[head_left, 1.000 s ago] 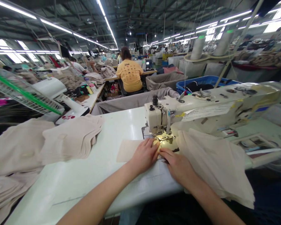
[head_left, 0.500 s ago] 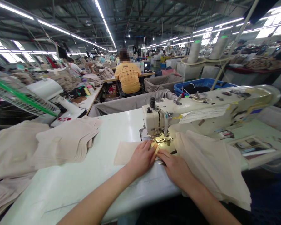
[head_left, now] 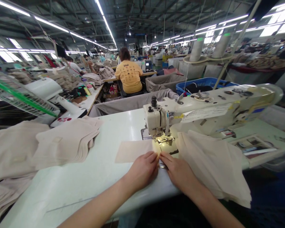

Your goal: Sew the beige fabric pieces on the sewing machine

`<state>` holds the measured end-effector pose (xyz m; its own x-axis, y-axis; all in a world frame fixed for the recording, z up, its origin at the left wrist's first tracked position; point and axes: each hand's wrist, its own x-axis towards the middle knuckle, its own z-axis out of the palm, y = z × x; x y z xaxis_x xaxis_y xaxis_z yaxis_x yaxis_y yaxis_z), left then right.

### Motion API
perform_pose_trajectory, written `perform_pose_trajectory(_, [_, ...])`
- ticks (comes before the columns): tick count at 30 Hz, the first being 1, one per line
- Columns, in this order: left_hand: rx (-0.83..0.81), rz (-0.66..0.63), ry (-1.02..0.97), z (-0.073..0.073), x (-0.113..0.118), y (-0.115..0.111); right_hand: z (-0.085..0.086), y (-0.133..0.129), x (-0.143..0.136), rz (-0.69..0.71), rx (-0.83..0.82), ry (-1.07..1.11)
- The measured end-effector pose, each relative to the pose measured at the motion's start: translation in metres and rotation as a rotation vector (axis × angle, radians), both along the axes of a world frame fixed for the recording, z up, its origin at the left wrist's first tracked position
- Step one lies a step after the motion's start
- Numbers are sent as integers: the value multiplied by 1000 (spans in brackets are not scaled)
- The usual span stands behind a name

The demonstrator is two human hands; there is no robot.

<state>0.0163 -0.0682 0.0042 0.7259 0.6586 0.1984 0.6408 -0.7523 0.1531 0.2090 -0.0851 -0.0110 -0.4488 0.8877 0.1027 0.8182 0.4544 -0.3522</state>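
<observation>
A cream-coloured sewing machine [head_left: 156, 118] stands on the pale green table, its lamp lighting the needle area. A flat beige fabric piece [head_left: 133, 151] lies to the left of the presser foot and reaches under it. My left hand [head_left: 143, 167] pinches the near edge of this piece, fingers curled together. Close beside it, my right hand [head_left: 179, 169] pinches the same edge just in front of the foot. The fingertips nearly meet. A larger draped beige fabric [head_left: 211, 164] lies to the right of the needle and hangs over the table's front edge.
Stacks of beige fabric pieces [head_left: 64, 142] lie at the left, with a white fan [head_left: 45, 90] behind them. Thread cones [head_left: 197, 49] stand at the right behind the machine. Beyond the table are a grey cloth-lined bin [head_left: 133, 103], a blue basket [head_left: 199, 83] and a seated person [head_left: 129, 74].
My left hand has drawn back toward me from the fabric beside the foot, with its fingers now more curled at the near edge. The right hand has stayed almost in place.
</observation>
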Motion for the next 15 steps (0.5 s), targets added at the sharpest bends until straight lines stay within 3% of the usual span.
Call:
perform_pose_trajectory(8, [5, 22, 4, 4, -4, 38, 19, 26, -10, -37, -30, 8])
perform_pose_trajectory(15, [27, 16, -13, 7, -11, 66, 22, 35, -11, -43, -27, 34])
